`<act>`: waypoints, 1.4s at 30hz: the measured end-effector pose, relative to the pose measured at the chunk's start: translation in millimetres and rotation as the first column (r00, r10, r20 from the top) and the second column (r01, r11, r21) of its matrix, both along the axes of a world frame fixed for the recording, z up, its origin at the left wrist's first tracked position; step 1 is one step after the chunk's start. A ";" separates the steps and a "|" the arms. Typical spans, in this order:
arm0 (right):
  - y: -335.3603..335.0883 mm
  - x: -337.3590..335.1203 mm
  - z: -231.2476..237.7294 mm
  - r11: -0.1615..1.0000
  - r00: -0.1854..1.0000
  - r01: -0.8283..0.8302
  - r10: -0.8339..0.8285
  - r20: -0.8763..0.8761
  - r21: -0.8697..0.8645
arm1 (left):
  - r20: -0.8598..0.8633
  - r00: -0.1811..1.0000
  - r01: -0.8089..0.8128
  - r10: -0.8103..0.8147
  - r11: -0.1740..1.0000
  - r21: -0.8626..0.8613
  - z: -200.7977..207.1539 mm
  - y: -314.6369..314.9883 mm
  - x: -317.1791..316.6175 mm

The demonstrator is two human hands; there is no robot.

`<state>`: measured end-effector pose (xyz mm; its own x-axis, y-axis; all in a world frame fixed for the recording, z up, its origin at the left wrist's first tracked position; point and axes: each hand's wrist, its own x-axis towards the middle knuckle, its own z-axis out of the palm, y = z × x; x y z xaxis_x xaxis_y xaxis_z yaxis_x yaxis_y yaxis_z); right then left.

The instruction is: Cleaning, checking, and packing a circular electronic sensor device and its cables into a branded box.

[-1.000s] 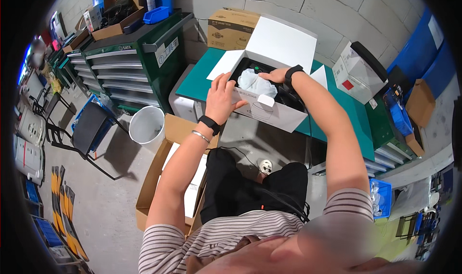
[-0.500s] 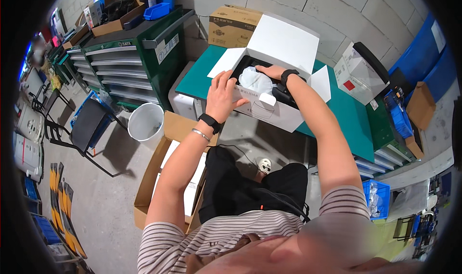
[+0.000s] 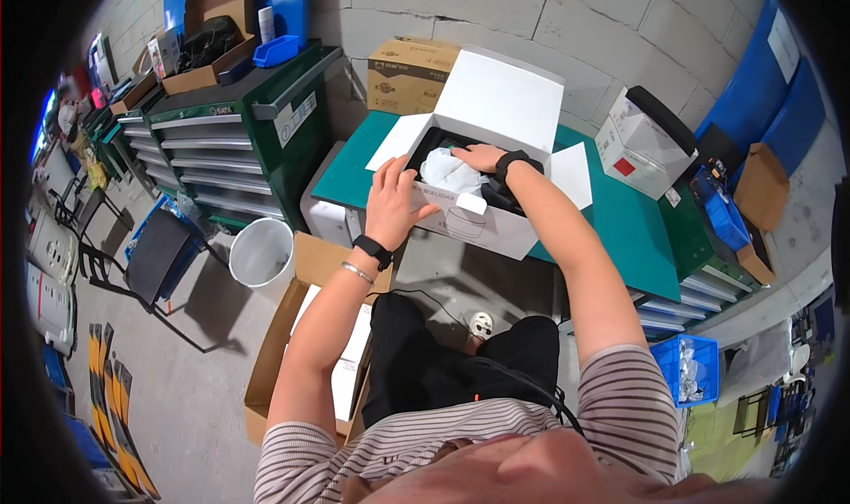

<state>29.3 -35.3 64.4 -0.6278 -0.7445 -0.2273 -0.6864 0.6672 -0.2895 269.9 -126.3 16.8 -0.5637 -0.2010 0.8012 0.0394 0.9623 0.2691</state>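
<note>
A white carton stands with its flaps spread, overhanging the near edge of the green-topped bench. My left hand grips its near left corner, fingers over the rim and thumb against the front wall. Inside sits a black liner holding a bundle wrapped in a whitish bag. My right hand reaches into the carton from the right, its fingers stretched out along the bundle's far side. The fingertips touch or nearly touch the bag. What the wrapping contains is hidden.
A brown carton stands behind the white one. On the floor, an open cardboard box and a white bin are to my left. The green bench top extends right to a white box with a black lid.
The whole view has shifted slightly, so the carton appears lower and further left. Both hands keep nearly the same places on and in the carton.
</note>
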 end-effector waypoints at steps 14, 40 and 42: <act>6.2 -35.4 -5.3 0.993 0.888 0.057 -0.097 0.448 0.102 | -0.015 1.000 0.021 -0.021 1.000 -0.004 6.4 7.6 -6.6; 63.7 57.7 103.1 0.910 0.658 -0.312 0.000 -0.753 -0.273 | 0.025 0.997 -0.071 0.071 0.997 -0.010 -2.5 3.4 1.9; 102.0 55.6 139.4 0.868 0.659 -0.288 -0.127 -0.742 -0.404 | 0.026 0.996 -0.081 0.081 0.997 -0.020 0.5 4.3 1.5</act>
